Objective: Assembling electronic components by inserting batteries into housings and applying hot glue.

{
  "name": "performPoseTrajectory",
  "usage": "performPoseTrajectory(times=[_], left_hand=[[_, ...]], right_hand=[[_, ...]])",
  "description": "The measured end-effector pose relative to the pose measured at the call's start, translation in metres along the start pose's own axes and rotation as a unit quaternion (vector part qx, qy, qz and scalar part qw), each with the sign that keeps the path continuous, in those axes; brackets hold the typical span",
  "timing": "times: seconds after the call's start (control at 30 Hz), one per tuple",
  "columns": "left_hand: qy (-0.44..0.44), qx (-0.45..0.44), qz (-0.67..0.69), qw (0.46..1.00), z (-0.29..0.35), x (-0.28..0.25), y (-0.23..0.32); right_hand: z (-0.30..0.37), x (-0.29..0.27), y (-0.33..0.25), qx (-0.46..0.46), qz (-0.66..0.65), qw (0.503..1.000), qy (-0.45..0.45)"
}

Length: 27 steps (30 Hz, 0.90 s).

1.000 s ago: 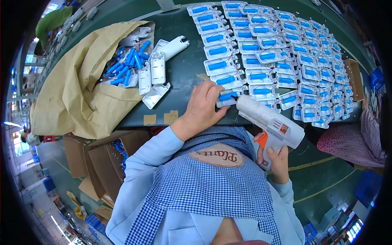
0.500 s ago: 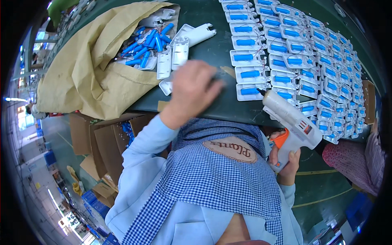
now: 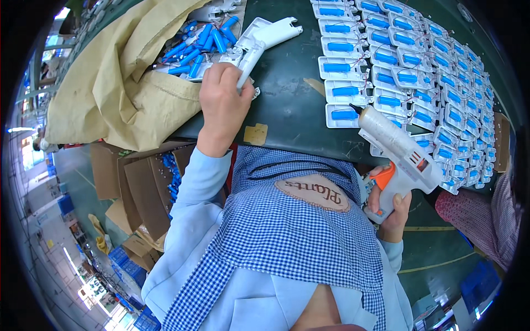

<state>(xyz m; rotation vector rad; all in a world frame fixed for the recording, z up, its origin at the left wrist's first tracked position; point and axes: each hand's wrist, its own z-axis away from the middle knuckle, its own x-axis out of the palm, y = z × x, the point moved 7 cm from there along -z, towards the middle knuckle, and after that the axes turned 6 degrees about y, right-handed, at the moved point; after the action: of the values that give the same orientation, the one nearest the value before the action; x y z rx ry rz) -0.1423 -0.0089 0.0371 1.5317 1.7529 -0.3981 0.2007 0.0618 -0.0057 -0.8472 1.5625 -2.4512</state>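
Note:
My left hand [image 3: 223,102] reaches up to the left over the dark green table [image 3: 290,105] and closes on a white plastic shell piece [image 3: 264,37] beside a pile of blue cylindrical cells [image 3: 196,47]. My right hand [image 3: 389,207] grips the handle of a white glue gun [image 3: 395,149] with an orange trigger; its nozzle points up-left toward the nearest white tray holding a blue cell [image 3: 343,115]. Several rows of such trays [image 3: 419,71] fill the table's right side.
A tan sack [image 3: 110,94] lies open at the left with cells and white shells spilling from it. Cardboard boxes [image 3: 138,187] stand on the floor below the table edge. A scrap of brown tape [image 3: 255,134] lies near the front edge. A person's patterned sleeve [image 3: 475,212] sits at the right.
My left hand has moved from the trays leftward to the pile by the sack and has taken hold of a white shell piece. The glue gun stays in my right hand.

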Motion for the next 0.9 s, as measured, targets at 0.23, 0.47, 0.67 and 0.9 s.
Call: performPoseTrajectory(times=[0.23, 0.47, 0.67, 0.9], left_hand=[[-0.05, 0.098, 0.2, 0.974, 0.019, -0.023, 0.065], [-0.122, 0.126, 0.161, 0.971, 0.059, 0.0, 0.066], [-0.142, 0.081, 0.186, 0.969, 0.061, -0.008, 0.059], [-0.088, 0.03, 0.181, 0.979, 0.065, -0.007, 0.049]], right_hand=[[-0.005, 0.01, -0.006, 0.008, 0.023, 1.0, -0.007], [-0.012, 0.027, -0.005, 0.022, 0.074, 0.997, -0.017], [-0.019, 0.048, -0.001, 0.038, 0.107, 0.992, -0.051], [-0.023, 0.06, 0.001, 0.036, 0.106, 0.991, -0.076]])
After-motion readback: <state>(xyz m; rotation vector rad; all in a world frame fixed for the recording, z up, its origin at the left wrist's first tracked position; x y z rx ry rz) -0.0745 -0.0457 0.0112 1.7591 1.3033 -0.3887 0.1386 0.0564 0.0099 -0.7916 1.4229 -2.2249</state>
